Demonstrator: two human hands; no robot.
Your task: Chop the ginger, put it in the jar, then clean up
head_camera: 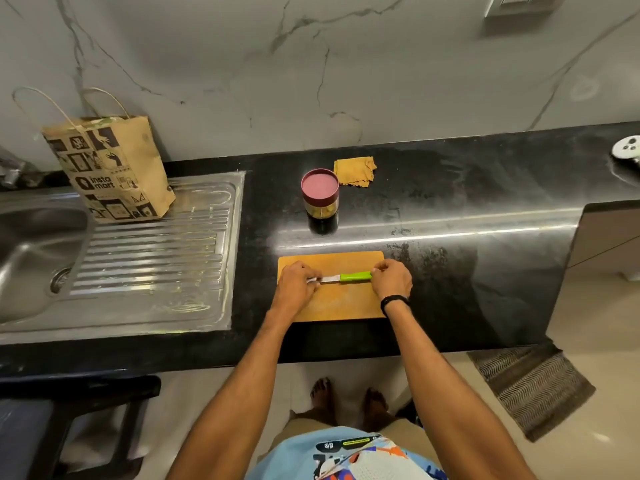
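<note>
A wooden chopping board [343, 306] lies on the black counter near its front edge. Across it lies a knife [349, 277] with a green handle and a short steel blade. My left hand [298, 284] pinches the blade tip, and my right hand [393, 278] pinches the end of the handle. Behind the board stands a clear jar [319, 195] with a maroon lid on; pale yellowish pieces show at its bottom. No loose ginger shows on the board.
A folded yellow cloth [355, 170] lies behind the jar. A steel sink with drainboard [149, 258] sits at left, with a printed paper bag [110, 168] on it. A white object [627, 147] sits at the far right. A mat [530, 386] lies on the floor.
</note>
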